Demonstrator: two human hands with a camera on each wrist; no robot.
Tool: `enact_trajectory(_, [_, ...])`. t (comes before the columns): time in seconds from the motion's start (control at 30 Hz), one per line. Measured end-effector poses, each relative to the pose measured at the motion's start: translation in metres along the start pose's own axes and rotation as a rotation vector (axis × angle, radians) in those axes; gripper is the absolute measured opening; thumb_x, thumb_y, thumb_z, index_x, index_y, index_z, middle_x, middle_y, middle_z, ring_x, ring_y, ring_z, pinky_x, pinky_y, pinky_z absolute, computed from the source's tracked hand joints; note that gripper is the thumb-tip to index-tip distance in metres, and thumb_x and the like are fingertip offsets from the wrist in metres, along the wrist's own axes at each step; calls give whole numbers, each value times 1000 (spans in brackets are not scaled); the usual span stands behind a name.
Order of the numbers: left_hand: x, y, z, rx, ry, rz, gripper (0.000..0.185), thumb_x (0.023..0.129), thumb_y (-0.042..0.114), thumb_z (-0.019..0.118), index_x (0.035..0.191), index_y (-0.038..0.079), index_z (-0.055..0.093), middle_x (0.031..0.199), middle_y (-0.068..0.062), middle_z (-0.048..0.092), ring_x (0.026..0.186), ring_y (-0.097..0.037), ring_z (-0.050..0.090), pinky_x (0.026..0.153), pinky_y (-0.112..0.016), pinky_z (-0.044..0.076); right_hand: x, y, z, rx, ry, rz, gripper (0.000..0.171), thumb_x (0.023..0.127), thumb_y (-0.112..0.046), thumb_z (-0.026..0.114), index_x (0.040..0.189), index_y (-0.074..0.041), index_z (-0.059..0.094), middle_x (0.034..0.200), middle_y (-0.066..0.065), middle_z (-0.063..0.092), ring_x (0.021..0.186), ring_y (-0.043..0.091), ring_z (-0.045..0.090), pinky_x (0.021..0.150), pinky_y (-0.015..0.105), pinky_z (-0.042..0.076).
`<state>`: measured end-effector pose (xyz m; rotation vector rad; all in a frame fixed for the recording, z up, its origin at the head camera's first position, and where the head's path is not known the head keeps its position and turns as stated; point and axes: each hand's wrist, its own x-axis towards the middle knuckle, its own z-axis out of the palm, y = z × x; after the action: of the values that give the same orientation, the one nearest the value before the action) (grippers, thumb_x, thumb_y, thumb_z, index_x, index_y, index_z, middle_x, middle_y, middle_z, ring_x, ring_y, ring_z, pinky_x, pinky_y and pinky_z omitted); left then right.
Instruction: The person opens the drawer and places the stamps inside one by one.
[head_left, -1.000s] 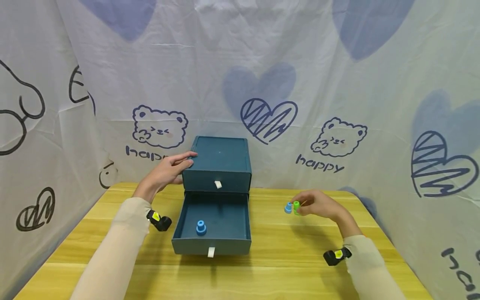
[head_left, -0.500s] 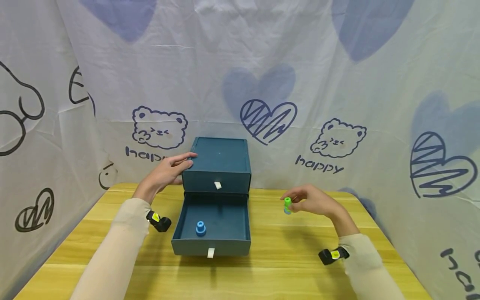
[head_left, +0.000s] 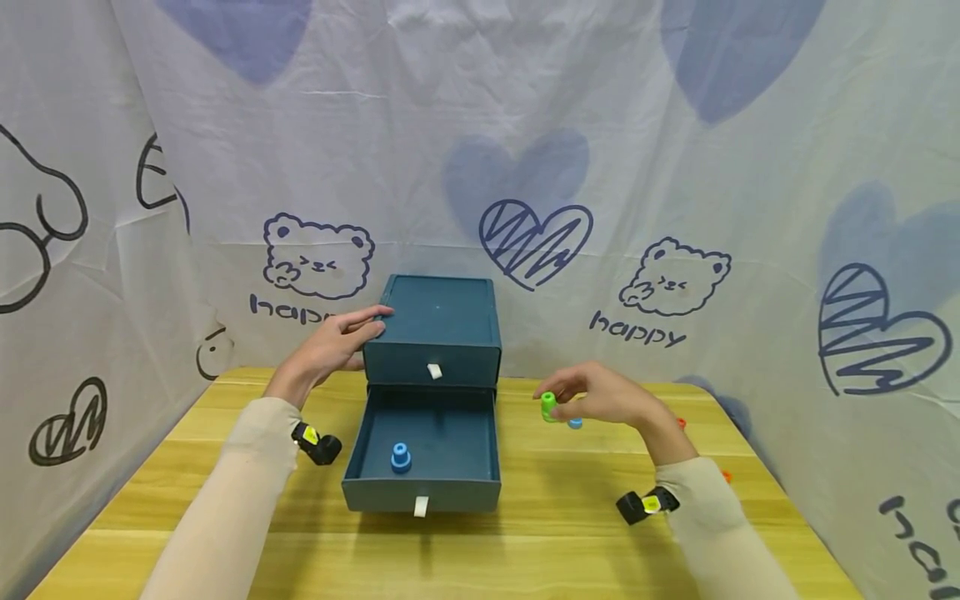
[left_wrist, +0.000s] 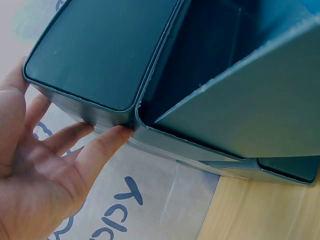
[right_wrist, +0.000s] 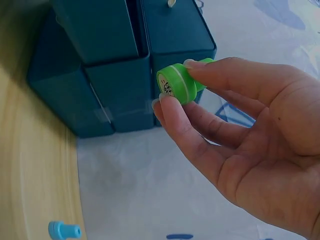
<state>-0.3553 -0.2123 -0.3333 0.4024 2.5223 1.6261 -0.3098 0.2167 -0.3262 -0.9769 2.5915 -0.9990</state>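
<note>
The right hand [head_left: 607, 398], pinching the small green plastic cap [head_left: 548, 406], has carried it left toward the open teal drawer [head_left: 422, 446] (left hand [head_left: 335, 343] flat on the box).

Wooden table [head_left: 525, 533], light plank grain, backed by printed cloth on three sides. Teal two-drawer box [head_left: 438, 321] stands on it at about 11 o'clock from table centre, lower drawer [head_left: 450, 483] pulled out toward 6. Small light-blue peg [head_left: 575, 423] lies on the wood at about 2 o'clock. Two small orange bits [head_left: 726, 477] near the edge at 3 o'clock.
</note>
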Motion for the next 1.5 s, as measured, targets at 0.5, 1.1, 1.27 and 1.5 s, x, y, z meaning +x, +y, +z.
enact_trajectory(0.5, [1,-1,0,-17,0,11,54,108,43,52,158,25,43,171,-16,24,158,-43,23,114,-67,40,27,-30,10,-13,-72,-39,26,93,-10,73,119,-9,75,109,8,77,95,15,69,87,28,61])
enact_trajectory(1.1, [3,-1,0,-36,-7,14,54,108,43,53,158,25,43,171,-16,24,158,-43,23,114,-67,40,58,-63,25,-54,-138,-81,26,92,-7,75,118,-5,75,117,10,74,100,16,68,89,27,61])
enact_trajectory(1.27, [2,-1,0,-32,-5,8,55,107,44,53,158,25,43,171,-16,24,158,-43,22,114,-68,39,65,-67,29,-46,-157,-77,25,92,-6,76,117,-4,75,112,7,75,95,13,69,85,24,61])
enact_trajectory(1.5, [2,-1,0,-18,-11,12,56,108,45,52,159,25,42,172,-16,23,158,-43,22,114,-68,39,77,-74,34,-51,-199,-96,26,91,-5,76,116,-3,76,106,7,75,88,12,66,81,22,61])
